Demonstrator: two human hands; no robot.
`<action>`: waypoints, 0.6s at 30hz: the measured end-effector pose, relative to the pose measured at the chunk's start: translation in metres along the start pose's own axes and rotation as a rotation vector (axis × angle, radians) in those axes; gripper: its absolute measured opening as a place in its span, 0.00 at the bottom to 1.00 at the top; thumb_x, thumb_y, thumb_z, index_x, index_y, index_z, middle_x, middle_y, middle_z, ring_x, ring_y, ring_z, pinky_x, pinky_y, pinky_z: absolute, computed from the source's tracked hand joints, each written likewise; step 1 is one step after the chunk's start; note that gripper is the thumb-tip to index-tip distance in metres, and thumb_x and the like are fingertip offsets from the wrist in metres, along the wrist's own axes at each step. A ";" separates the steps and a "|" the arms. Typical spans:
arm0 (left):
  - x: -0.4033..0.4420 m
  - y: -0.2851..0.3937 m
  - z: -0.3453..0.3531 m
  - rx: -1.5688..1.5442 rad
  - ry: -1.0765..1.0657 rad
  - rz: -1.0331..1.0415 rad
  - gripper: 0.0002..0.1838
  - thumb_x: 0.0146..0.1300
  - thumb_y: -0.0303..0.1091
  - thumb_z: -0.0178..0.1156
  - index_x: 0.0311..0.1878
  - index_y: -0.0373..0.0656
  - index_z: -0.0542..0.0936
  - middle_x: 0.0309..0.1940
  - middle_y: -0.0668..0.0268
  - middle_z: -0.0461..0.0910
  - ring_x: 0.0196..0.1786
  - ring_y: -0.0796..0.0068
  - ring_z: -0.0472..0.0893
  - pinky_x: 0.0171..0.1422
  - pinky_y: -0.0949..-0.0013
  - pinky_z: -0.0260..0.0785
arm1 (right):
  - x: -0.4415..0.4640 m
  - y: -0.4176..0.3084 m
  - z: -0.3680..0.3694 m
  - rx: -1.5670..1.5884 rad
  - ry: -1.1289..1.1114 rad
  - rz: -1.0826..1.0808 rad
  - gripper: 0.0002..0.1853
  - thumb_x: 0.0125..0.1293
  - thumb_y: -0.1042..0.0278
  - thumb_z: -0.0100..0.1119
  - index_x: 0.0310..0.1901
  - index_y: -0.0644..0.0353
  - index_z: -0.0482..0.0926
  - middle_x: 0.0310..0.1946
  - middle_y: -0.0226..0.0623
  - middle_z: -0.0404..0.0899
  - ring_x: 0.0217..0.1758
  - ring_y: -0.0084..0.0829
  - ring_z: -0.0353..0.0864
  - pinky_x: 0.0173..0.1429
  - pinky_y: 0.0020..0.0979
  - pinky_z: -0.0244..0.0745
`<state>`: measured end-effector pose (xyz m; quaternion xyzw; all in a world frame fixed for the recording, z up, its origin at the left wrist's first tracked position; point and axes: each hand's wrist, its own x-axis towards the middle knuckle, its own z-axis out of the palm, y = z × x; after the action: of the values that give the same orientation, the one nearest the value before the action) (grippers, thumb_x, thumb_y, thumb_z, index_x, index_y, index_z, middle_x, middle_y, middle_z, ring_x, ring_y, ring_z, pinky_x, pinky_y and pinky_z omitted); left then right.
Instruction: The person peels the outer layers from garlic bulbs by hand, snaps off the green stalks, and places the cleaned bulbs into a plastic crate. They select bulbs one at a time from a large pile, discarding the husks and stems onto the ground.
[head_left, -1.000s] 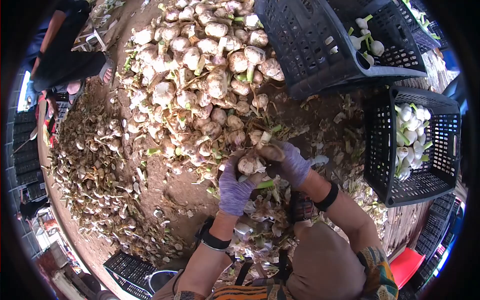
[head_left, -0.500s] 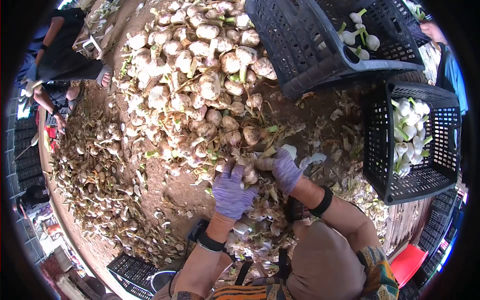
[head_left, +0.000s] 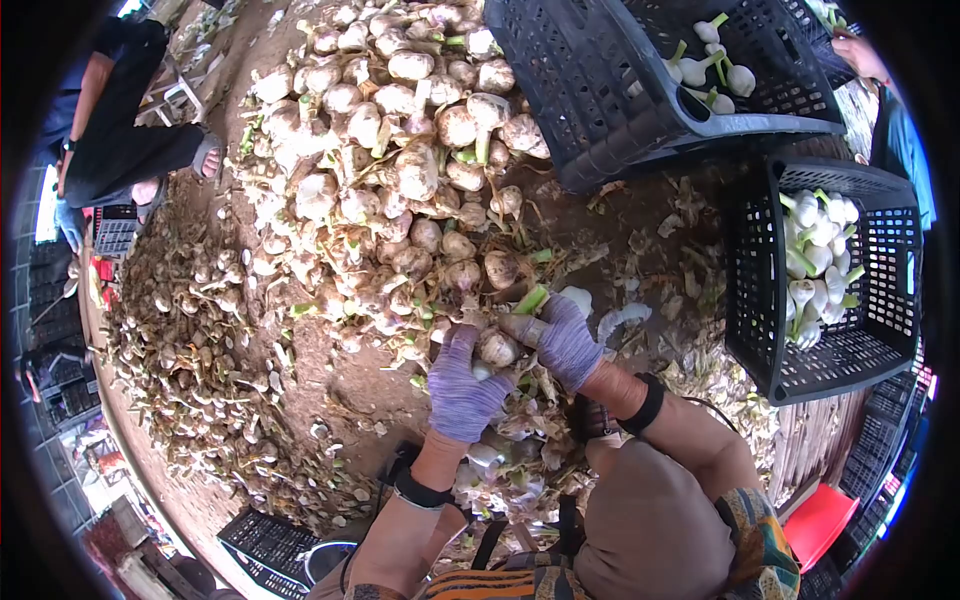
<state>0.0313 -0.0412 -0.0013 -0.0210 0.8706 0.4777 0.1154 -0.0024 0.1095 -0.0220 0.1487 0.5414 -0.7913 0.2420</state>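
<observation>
My left hand (head_left: pixel 467 386), in a purple-striped glove, is closed around a dirty garlic bulb (head_left: pixel 497 348) from its left side. On the other side my right hand (head_left: pixel 568 345), gloved alike, has its fingers bent in against the same bulb; its discoloured fingertips are near the bulb's top. A cut green stem (head_left: pixel 531 300) sticks up beside the right fingers; I cannot tell which bulb it belongs to. A clean white bulb (head_left: pixel 577 299) lies just past my right hand. Ahead spreads a heap of unpeeled garlic (head_left: pixel 415 170).
A black crate (head_left: pixel 590 110) with a few white bulbs stands tilted at upper right. Below it another black crate (head_left: pixel 750 330) holds several peeled bulbs. Loose skins and scraps (head_left: pixel 200 380) cover the left ground. One person (head_left: pixel 120 110) sits at far left; another's hand (head_left: pixel 860 55) shows at right.
The bulb between my hands shows more fully, and the green stem by my right hand points up more. At far left, the person's arm has drawn back.
</observation>
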 end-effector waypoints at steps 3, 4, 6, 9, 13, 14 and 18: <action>-0.001 -0.002 -0.002 0.183 0.011 0.098 0.32 0.40 0.30 0.73 0.51 0.37 0.71 0.41 0.58 0.76 0.42 0.69 0.78 0.45 0.69 0.73 | 0.000 0.002 0.000 0.056 0.002 0.002 0.10 0.55 0.71 0.58 0.38 0.65 0.74 0.27 0.28 0.74 0.29 0.17 0.70 0.34 0.21 0.68; -0.001 -0.001 -0.003 0.244 0.015 0.129 0.32 0.39 0.30 0.72 0.50 0.37 0.71 0.39 0.58 0.76 0.42 0.69 0.79 0.44 0.68 0.73 | -0.002 0.002 -0.002 0.119 -0.016 0.035 0.10 0.55 0.72 0.58 0.39 0.65 0.74 0.27 0.28 0.74 0.29 0.17 0.70 0.33 0.21 0.68; 0.000 -0.002 -0.004 0.085 -0.002 0.051 0.32 0.39 0.32 0.72 0.51 0.37 0.71 0.40 0.57 0.77 0.42 0.67 0.78 0.44 0.68 0.73 | -0.004 0.002 -0.003 0.078 -0.014 0.059 0.12 0.55 0.72 0.58 0.40 0.65 0.73 0.28 0.28 0.74 0.29 0.18 0.71 0.33 0.23 0.68; 0.007 0.000 -0.012 -0.500 -0.109 -0.248 0.32 0.39 0.31 0.70 0.51 0.36 0.71 0.40 0.57 0.77 0.42 0.65 0.79 0.44 0.67 0.74 | -0.008 -0.008 -0.005 -0.060 -0.062 -0.047 0.14 0.54 0.71 0.59 0.42 0.65 0.71 0.29 0.28 0.74 0.30 0.20 0.72 0.33 0.25 0.69; 0.003 -0.030 -0.019 -1.330 -0.385 -0.612 0.29 0.42 0.26 0.67 0.51 0.35 0.71 0.39 0.58 0.77 0.40 0.65 0.79 0.42 0.67 0.76 | -0.008 -0.022 -0.023 -0.882 -0.205 -0.543 0.17 0.53 0.70 0.61 0.44 0.64 0.70 0.29 0.29 0.75 0.32 0.20 0.74 0.34 0.27 0.70; 0.007 -0.032 -0.022 -1.474 -0.601 -0.557 0.29 0.45 0.28 0.65 0.53 0.35 0.69 0.40 0.58 0.76 0.41 0.64 0.79 0.39 0.66 0.77 | -0.008 -0.025 -0.023 -0.828 -0.201 -0.509 0.14 0.53 0.69 0.62 0.41 0.63 0.72 0.28 0.31 0.76 0.32 0.20 0.75 0.35 0.28 0.71; 0.007 -0.024 -0.018 -1.185 -0.400 -0.577 0.32 0.49 0.34 0.66 0.57 0.39 0.65 0.45 0.57 0.74 0.42 0.64 0.78 0.40 0.65 0.76 | -0.006 -0.026 -0.022 -0.314 -0.291 -0.083 0.12 0.53 0.69 0.63 0.37 0.63 0.74 0.28 0.32 0.77 0.31 0.21 0.76 0.34 0.27 0.71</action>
<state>0.0249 -0.0689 -0.0131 -0.2230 0.3841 0.8179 0.3657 -0.0120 0.1391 -0.0062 -0.0290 0.6229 -0.7198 0.3051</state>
